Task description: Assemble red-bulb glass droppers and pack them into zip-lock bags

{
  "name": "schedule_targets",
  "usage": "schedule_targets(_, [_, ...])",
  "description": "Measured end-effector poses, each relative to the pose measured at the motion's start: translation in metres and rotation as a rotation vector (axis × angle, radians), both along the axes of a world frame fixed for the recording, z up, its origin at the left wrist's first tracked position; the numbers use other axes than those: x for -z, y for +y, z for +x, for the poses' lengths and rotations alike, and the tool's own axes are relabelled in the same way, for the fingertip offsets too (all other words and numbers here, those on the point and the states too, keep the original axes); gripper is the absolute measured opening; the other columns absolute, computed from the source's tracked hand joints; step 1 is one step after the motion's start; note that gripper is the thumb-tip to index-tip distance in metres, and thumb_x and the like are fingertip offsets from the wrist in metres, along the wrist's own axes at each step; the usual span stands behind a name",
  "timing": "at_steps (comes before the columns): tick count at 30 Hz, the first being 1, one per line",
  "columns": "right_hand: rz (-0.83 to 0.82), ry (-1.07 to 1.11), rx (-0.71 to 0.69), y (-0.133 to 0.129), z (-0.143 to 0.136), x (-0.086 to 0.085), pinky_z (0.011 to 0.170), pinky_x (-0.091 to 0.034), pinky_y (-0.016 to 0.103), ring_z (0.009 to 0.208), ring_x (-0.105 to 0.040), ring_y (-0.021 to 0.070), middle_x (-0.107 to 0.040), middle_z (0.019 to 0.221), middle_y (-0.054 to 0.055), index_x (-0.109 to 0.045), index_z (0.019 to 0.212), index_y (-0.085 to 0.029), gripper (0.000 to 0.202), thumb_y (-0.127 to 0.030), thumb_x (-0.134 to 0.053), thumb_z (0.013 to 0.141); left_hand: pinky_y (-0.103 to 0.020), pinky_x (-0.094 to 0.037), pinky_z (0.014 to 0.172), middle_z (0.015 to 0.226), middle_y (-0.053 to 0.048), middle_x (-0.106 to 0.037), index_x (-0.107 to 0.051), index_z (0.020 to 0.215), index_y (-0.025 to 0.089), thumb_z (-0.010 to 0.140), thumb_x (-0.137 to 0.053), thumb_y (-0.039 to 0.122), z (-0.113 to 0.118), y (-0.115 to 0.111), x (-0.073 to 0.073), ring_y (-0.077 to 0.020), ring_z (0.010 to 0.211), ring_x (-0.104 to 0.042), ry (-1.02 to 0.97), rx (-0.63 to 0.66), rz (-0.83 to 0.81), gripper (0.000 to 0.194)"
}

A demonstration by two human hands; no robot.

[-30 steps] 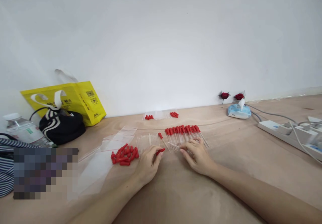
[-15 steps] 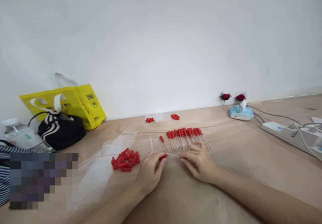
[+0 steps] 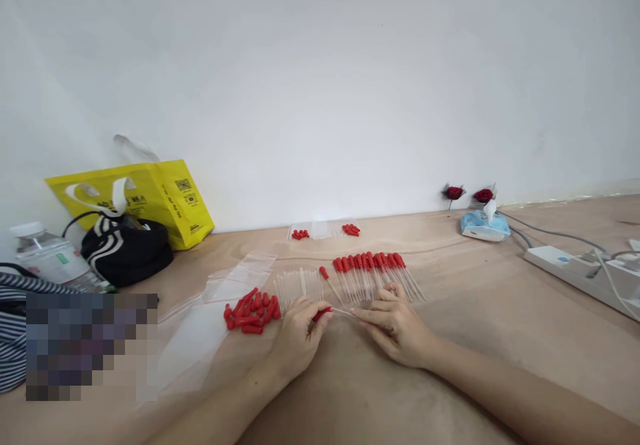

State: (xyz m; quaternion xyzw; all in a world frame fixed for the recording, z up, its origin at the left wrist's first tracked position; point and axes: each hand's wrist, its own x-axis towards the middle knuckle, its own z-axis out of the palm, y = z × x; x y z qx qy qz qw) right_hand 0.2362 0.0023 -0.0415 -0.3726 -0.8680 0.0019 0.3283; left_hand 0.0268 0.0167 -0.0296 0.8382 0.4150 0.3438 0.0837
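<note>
My left hand [image 3: 303, 335] pinches a red rubber dropper bulb [image 3: 323, 313] between thumb and fingers. From the bulb's mouth a clear dropper tube [image 3: 342, 311] runs right, its other end between the fingertips of my right hand [image 3: 397, 325]. How deep the tube sits in the bulb is hard to tell. Just beyond the hands lies a row of red-capped droppers [image 3: 369, 275], with one separate dropper [image 3: 325, 274] at its left. Bare clear tubes [image 3: 299, 285] lie side by side behind my left hand. Left of them is a pile of loose red bulbs [image 3: 253, 311].
Clear zip bags [image 3: 193, 338] lie at the left; another bag [image 3: 320, 229] with red bulbs rests by the wall. A yellow bag [image 3: 175, 195], black pouch [image 3: 127, 251] and bottle [image 3: 50, 255] stand far left. Tissues [image 3: 483, 227] and a power strip [image 3: 560, 265] are at right.
Both hands keep the bulb and tube in nearly the same hold, with my right fingertips slightly closer to the bulb. The whole view has shifted a little.
</note>
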Motion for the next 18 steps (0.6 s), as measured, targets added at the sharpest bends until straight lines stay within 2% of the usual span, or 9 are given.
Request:
schedule_targets(4, [-0.020, 0.003, -0.052, -0.002, -0.003, 0.000, 0.073, -0.027, 0.035, 0.063, -0.046, 0.0144, -0.058, 0.058, 0.001, -0.062, 0.099, -0.024, 0.023, -0.029, -0.045, 0.083, -0.030, -0.044, 0.067, 0.072, -0.003, -0.065, -0.061, 0.079, 0.019, 0.083, -0.044, 0.026, -0.001, -0.002, -0.002, -0.0171, 0.069, -0.058, -0.058, 0.000, 0.017, 0.019])
schedule_targets(7, [-0.017, -0.011, -0.058, -0.001, -0.003, -0.002, 0.073, -0.027, 0.034, 0.063, -0.046, 0.0138, -0.057, 0.057, 0.000, -0.062, 0.098, -0.024, 0.022, -0.027, -0.046, 0.083, -0.031, -0.042, 0.068, 0.072, -0.003, -0.065, -0.061, 0.079, 0.019, 0.083, -0.043, 0.026, -0.002, -0.002, -0.002, -0.0172, 0.069, -0.057, -0.053, 0.021, 0.025, 0.020])
schedule_targets(13, [0.060, -0.148, -0.089, 0.004, 0.006, -0.007, 0.079, -0.023, 0.038, 0.071, -0.045, 0.0164, -0.063, 0.069, 0.003, -0.061, 0.100, -0.027, 0.028, -0.017, -0.043, 0.081, -0.033, -0.037, 0.069, 0.070, -0.002, -0.065, -0.060, 0.076, 0.020, 0.083, -0.044, 0.022, -0.004, -0.004, -0.003, -0.0176, 0.069, -0.055, 0.142, 0.124, 0.033, 0.018])
schedule_targets(18, [0.095, -0.156, -0.090, 0.004, 0.008, -0.007, 0.081, -0.022, 0.038, 0.071, -0.044, 0.0157, -0.061, 0.066, 0.001, -0.061, 0.097, -0.028, 0.029, -0.015, -0.042, 0.080, -0.034, -0.035, 0.071, 0.070, -0.003, -0.064, -0.059, 0.075, 0.019, 0.084, -0.040, 0.021, -0.003, -0.005, -0.004, -0.0177, 0.070, -0.054, 0.214, 0.175, 0.061, 0.021])
